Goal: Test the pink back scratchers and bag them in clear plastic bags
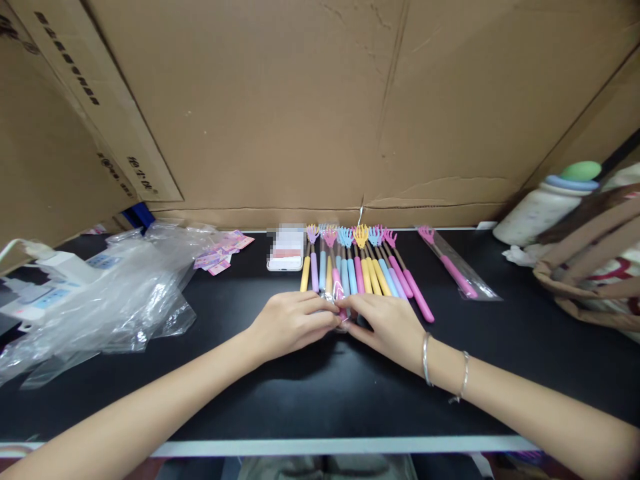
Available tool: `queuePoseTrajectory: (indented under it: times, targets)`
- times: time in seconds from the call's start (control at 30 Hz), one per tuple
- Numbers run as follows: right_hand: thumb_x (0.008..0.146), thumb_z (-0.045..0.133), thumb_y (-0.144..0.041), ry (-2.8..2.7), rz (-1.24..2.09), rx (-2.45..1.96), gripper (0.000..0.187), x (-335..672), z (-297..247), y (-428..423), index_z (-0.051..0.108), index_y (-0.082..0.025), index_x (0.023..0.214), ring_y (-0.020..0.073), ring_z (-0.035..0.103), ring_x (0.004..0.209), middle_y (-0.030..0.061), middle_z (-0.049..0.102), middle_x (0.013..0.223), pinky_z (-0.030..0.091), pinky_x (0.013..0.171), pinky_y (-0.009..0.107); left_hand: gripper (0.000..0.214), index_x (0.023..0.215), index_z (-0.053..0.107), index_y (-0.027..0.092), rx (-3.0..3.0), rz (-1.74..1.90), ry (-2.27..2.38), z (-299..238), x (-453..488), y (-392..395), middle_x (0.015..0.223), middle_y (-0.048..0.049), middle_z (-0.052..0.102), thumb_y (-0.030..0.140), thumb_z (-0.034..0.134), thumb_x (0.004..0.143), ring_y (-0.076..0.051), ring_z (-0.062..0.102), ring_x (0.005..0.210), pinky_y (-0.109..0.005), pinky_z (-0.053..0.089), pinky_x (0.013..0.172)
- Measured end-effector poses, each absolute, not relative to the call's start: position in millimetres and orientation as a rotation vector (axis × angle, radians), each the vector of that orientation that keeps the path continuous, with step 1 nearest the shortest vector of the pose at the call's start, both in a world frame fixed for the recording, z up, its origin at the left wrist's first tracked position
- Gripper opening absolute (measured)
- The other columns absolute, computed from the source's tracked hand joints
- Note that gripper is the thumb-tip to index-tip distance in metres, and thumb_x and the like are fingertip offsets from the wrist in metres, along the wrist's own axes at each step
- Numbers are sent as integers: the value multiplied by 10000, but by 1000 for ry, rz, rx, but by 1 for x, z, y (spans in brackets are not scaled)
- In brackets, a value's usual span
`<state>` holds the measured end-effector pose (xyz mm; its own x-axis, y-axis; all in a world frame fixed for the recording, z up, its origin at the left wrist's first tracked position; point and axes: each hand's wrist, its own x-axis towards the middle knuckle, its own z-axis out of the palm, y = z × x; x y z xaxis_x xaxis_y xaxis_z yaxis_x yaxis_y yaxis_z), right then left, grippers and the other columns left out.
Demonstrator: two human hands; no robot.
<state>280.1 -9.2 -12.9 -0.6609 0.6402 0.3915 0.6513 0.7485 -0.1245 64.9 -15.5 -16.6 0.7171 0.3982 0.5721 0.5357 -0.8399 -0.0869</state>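
Observation:
Both my left hand (300,320) and my right hand (383,327) are closed at the lower end of a pink back scratcher (337,277) in a clear plastic sleeve. My fingertips meet around its handle and pinch the sleeve's end. Beneath and beside it lies a row of back scratchers (370,267) with yellow, blue, purple and pink handles and claw-shaped heads pointing away from me. Another pink back scratcher (455,270), inside a clear sleeve, lies apart on the right. My fingers hide part of the held handle's end.
A pile of clear plastic sleeves (135,293) covers the left, partly over a white power strip (65,287). Small pink-purple cards (223,253) and a phone (286,247) lie nearby. A white bottle (543,210) and a brown bag (575,280) stand right. Cardboard (280,120) walls the back.

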Motion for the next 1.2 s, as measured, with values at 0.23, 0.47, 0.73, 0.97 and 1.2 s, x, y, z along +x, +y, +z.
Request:
queuePoseTrajectory:
  times: [0.23, 0.47, 0.73, 0.97, 1.2]
  targets:
    - [851, 579, -234, -2527, -74, -953, 124, 279, -16, -9, 575, -187, 966, 124, 659, 737, -6, 704, 847, 421, 612, 216, 181, 893, 639, 224, -2652, -833, -750, -16, 65, -16, 887, 34, 699, 263, 467, 929, -91, 593, 728, -198, 435, 678]
    - [854, 571, -249, -2514, 4, -957, 64, 279, -12, -9, 565, -205, 900, 91, 635, 665, -32, 679, 759, 401, 577, 187, 185, 947, 628, 251, -2653, -806, -748, -15, 65, -16, 887, 47, 694, 234, 444, 932, -84, 604, 761, -193, 430, 693]
    - [873, 534, -254, -2584, -111, -860, 72, 283, -12, -5, 570, -192, 878, 111, 628, 665, -7, 675, 756, 400, 585, 205, 158, 960, 606, 234, -2653, -730, -775, -16, 63, -11, 900, 30, 682, 269, 458, 916, -94, 617, 800, -195, 440, 695]
    - [907, 480, -245, -2655, -304, -713, 139, 285, -12, 1, 572, -171, 832, 115, 591, 612, 7, 649, 696, 358, 549, 222, 165, 903, 592, 202, -2619, -697, -764, -16, 59, -9, 898, 4, 683, 270, 443, 925, -116, 616, 827, -206, 450, 708]
    - [947, 342, -156, -2678, -492, -460, 302, 286, -4, 7, 576, -177, 758, 100, 519, 563, -7, 583, 622, 321, 537, 236, 194, 892, 616, 238, -2588, -727, -680, -14, 58, -9, 937, 29, 687, 235, 427, 936, -101, 608, 821, -200, 434, 688]
